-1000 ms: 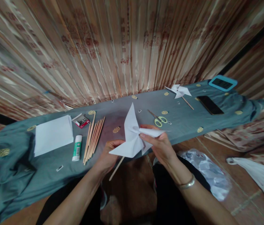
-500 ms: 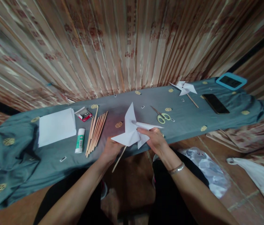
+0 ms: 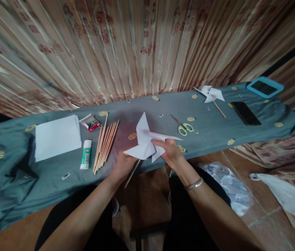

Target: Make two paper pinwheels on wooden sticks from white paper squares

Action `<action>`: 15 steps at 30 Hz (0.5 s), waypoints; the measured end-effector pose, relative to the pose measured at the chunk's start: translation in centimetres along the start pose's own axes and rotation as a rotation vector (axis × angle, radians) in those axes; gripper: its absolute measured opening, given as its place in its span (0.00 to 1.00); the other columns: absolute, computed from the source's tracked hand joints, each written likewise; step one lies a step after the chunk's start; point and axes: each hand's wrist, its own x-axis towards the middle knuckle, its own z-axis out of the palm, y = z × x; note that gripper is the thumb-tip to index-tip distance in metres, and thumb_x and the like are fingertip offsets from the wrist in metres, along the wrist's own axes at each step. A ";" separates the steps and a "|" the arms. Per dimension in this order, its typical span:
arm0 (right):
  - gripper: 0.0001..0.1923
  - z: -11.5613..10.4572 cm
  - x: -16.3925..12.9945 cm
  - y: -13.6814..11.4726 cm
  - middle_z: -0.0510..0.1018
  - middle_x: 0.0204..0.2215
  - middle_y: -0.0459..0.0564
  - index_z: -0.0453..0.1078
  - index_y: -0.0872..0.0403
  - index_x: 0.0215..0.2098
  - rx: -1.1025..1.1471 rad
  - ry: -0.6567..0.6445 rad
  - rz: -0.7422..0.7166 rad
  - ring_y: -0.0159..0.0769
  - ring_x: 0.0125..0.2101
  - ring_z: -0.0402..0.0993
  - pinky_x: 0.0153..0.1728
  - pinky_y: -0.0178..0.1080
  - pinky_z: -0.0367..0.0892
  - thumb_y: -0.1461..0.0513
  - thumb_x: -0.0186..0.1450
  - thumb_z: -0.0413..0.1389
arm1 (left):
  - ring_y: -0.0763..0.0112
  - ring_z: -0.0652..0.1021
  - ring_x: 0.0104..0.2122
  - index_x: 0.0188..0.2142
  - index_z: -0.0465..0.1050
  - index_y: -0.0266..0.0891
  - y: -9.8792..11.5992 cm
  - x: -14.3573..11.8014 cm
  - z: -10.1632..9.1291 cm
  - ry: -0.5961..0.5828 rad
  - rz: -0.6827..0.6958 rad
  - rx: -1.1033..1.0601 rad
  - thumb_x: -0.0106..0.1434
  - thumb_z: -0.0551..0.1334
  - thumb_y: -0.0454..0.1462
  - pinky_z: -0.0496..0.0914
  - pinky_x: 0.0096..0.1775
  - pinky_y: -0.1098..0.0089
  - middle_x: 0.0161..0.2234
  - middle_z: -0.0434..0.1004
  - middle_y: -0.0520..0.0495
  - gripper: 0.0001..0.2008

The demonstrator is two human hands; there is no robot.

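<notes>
A white paper pinwheel [image 3: 145, 144] is held in front of me over the table's near edge, its thin wooden stick [image 3: 132, 174] slanting down to the left. My right hand [image 3: 172, 151] is closed on the pinwheel's right side, thumb lying near its centre. My left hand [image 3: 124, 164] is closed behind the lower left blade; its fingertips are hidden by the paper, and the stick comes out beside it. To the left lie several loose wooden sticks [image 3: 106, 146]. Beyond the right hand rest scissors [image 3: 185, 129] with pale green handles.
On the cloth-covered table [image 3: 160, 104] are a stack of white paper [image 3: 58, 137], a glue stick [image 3: 86, 155] and an open red-and-white box [image 3: 91, 123] of small dark pieces. Further right are another pinwheel [image 3: 210, 94], a phone [image 3: 246, 113] and a blue-framed digital clock [image 3: 265, 87]. A plastic bag [image 3: 228, 188] sits on the floor.
The right thumb has shifted slightly on the pinwheel near its centre. Both hands keep hold of it. The view has turned a little, so the table things sit differently in the picture.
</notes>
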 end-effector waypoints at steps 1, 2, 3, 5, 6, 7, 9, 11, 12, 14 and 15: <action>0.16 0.0 0.0 0.0 0.84 0.31 0.50 0.77 0.56 0.32 0.002 0.006 0.000 0.44 0.38 0.80 0.45 0.44 0.72 0.63 0.44 0.68 | 0.65 0.77 0.32 0.25 0.79 0.35 -0.2 0.1 0.0 0.005 0.014 0.006 0.44 0.72 0.40 0.71 0.41 0.66 0.25 0.80 0.47 0.10; 0.16 0.1 0.1 0.1 0.84 0.31 0.50 0.77 0.56 0.32 0.003 0.013 0.001 0.44 0.38 0.80 0.44 0.44 0.72 0.63 0.44 0.68 | 0.65 0.77 0.32 0.25 0.79 0.35 -0.4 0.2 0.0 0.007 0.025 0.016 0.45 0.72 0.39 0.71 0.41 0.67 0.26 0.80 0.47 0.10; 0.16 0.1 0.2 0.1 0.84 0.31 0.50 0.77 0.56 0.31 0.002 0.019 0.003 0.44 0.37 0.80 0.43 0.44 0.72 0.63 0.44 0.68 | 0.66 0.77 0.32 0.25 0.79 0.35 -0.6 0.3 0.0 0.009 0.032 0.028 0.46 0.71 0.39 0.71 0.41 0.67 0.26 0.80 0.48 0.09; 0.14 0.1 0.3 0.2 0.84 0.29 0.50 0.77 0.56 0.30 -0.002 0.029 0.009 0.43 0.35 0.80 0.41 0.43 0.72 0.62 0.43 0.68 | 0.66 0.77 0.31 0.25 0.78 0.35 -0.9 0.5 0.0 0.013 0.042 0.043 0.46 0.70 0.39 0.71 0.41 0.67 0.26 0.80 0.48 0.09; 0.14 0.1 0.4 0.3 0.84 0.28 0.50 0.77 0.56 0.28 -0.003 0.035 0.008 0.43 0.35 0.80 0.40 0.42 0.72 0.61 0.43 0.69 | 0.67 0.76 0.31 0.24 0.78 0.35 -1.0 0.6 -0.1 0.016 0.046 0.046 0.46 0.70 0.39 0.71 0.40 0.68 0.26 0.80 0.48 0.09; 0.13 0.1 0.5 0.4 0.83 0.27 0.49 0.77 0.55 0.28 -0.003 0.040 0.005 0.43 0.34 0.80 0.39 0.42 0.71 0.61 0.43 0.69 | 0.67 0.76 0.30 0.24 0.77 0.35 -1.0 0.7 -0.1 0.020 0.047 0.046 0.46 0.70 0.39 0.71 0.39 0.68 0.25 0.79 0.48 0.09; 0.13 0.0 0.7 0.5 0.83 0.26 0.48 0.77 0.54 0.27 -0.005 0.044 -0.003 0.41 0.33 0.80 0.38 0.40 0.71 0.62 0.42 0.69 | 0.67 0.76 0.29 0.23 0.77 0.35 -1.0 0.9 -0.1 0.022 0.047 0.043 0.45 0.71 0.39 0.71 0.38 0.68 0.24 0.79 0.49 0.10; 0.13 0.0 0.9 0.6 0.83 0.26 0.47 0.77 0.53 0.26 -0.013 0.047 -0.011 0.40 0.33 0.79 0.37 0.40 0.70 0.62 0.42 0.69 | 0.67 0.76 0.29 0.24 0.77 0.34 -1.0 1.0 0.0 0.023 0.051 0.039 0.45 0.70 0.39 0.71 0.38 0.67 0.25 0.79 0.48 0.10; 0.13 0.0 1.0 0.6 0.83 0.25 0.46 0.77 0.53 0.26 -0.019 0.050 -0.010 0.40 0.32 0.79 0.37 0.39 0.70 0.61 0.42 0.69 | 0.67 0.77 0.29 0.24 0.78 0.34 -1.0 1.1 0.0 0.028 0.051 0.037 0.45 0.71 0.39 0.71 0.39 0.67 0.26 0.80 0.48 0.10; 0.13 0.0 1.1 0.6 0.83 0.24 0.46 0.77 0.53 0.26 -0.024 0.065 -0.008 0.39 0.31 0.79 0.35 0.39 0.70 0.61 0.42 0.69 | 0.67 0.77 0.30 0.25 0.78 0.34 -1.0 1.1 0.0 0.034 0.051 0.028 0.45 0.71 0.39 0.71 0.40 0.67 0.27 0.80 0.47 0.10; 0.13 0.0 1.1 0.6 0.82 0.24 0.46 0.77 0.54 0.26 -0.022 0.070 -0.007 0.39 0.30 0.79 0.35 0.39 0.70 0.61 0.42 0.69 | 0.66 0.77 0.30 0.25 0.78 0.34 -1.0 1.1 0.0 0.037 0.052 0.023 0.44 0.71 0.39 0.71 0.40 0.67 0.27 0.80 0.47 0.10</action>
